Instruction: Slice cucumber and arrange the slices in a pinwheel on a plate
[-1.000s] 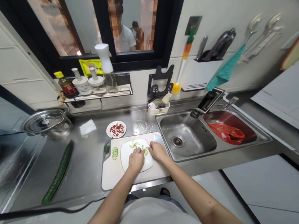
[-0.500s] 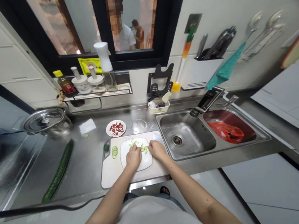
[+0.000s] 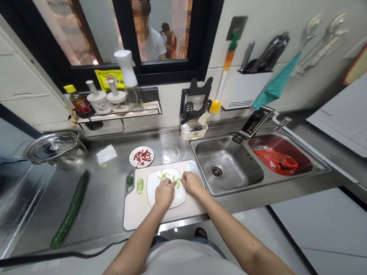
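A white square plate lies on a pale cutting board, with cut cucumber pieces laid in curved groups on it. My left hand is over the plate, its thumb reaching out to the right-hand group of cucumber slices and apart from the bent fingers. At the plate's right rim, my right hand has its fingertips pinched at the edge of the same group; the bit between them is mostly hidden. A row of round cucumber slices and a cucumber end rest on the board's left side.
A whole cucumber lies left on the steel counter, near a lidded pot and a white paper. Behind the board stands a small plate of chopped red pieces. To the right is a double sink holding a red bag.
The left hand's thumb has spread away from its fingers towards the right-hand slices. The right hand stays at the plate's rim, almost unmoved. The whole view shifts slightly.
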A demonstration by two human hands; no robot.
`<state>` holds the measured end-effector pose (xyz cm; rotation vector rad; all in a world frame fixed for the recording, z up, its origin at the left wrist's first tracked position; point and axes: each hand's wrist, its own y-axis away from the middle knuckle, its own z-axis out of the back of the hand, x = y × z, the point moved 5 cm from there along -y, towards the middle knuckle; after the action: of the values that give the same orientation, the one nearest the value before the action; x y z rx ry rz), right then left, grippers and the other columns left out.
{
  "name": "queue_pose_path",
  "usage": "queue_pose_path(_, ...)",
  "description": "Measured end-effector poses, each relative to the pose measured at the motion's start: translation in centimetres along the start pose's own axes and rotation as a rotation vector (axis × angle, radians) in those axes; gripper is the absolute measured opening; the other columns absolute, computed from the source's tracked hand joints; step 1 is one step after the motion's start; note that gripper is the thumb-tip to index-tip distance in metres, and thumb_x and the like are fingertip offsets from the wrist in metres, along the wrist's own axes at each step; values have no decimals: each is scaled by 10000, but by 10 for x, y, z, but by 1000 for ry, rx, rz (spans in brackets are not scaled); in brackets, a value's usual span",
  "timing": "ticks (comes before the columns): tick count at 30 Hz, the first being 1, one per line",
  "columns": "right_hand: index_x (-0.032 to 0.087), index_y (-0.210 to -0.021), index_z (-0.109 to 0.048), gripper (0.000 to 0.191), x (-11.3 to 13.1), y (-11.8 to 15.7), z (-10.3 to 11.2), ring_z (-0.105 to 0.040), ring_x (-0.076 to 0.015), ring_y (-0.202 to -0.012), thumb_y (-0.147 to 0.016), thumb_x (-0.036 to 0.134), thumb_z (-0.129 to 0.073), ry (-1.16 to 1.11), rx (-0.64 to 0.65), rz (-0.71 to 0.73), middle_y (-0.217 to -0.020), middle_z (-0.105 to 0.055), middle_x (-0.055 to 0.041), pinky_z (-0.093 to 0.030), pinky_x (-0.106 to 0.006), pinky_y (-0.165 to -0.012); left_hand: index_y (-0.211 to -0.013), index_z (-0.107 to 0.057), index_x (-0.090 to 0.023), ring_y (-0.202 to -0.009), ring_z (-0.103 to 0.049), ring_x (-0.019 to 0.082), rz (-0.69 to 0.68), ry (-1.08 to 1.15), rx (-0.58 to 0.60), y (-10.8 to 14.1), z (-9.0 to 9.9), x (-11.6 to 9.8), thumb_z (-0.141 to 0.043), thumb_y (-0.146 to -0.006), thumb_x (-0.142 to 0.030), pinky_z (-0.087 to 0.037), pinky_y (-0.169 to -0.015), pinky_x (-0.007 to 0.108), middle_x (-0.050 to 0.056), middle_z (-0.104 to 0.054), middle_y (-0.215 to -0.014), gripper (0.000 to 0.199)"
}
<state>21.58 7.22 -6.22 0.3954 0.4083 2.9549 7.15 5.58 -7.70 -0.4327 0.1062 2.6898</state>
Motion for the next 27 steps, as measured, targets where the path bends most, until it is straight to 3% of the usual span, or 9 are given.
queue_pose_path(9, 187, -948, -625, 193, 1, 1, 3, -584, -165, -845, -911, 297, -470, -15, -6, 9, -980, -671, -86, -319, -247, -660, -1159, -630, -305, -990, -502, 204, -4, 26, -20, 0, 2, -3, -470, -882, -188, -461, -771, 284, 58, -567, -1077, 341)
queue_pose_path(15, 173, -863, -618, 186, 0, 10, 14, -558, -149, -784, -902, 268, -462, -124, -142, 51, -888, -667, -75, -307, -237, -653, -1046, -675, -269, -987, -526, 192, 67, 158, -160, 8, 18, 2, -485, -872, -195, -460, -812, 284, 47, -597, -1043, 268)
queue_pose_path(21, 187, -807, -598, 228, -3, 32, 27, -543, -143, -736, -898, 274, -408, -326, -311, 137, -793, -643, -42, -332, -227, -664, -1018, -683, -234, -963, -563, 189, 210, 277, -291, 42, 30, 43, -468, -882, -241, -453, -873, 301, 43, -642, -989, 255)
queue_pose_path(27, 188, -789, -597, 242, -4, 50, 26, -540, -144, -700, -879, 294, -400, -403, -305, 153, -780, -636, -39, -354, -231, -645, -985, -692, -229, -994, -574, 205, 428, 272, -318, 79, 31, 93, -475, -859, -255, -448, -900, 311, 45, -666, -1026, 252)
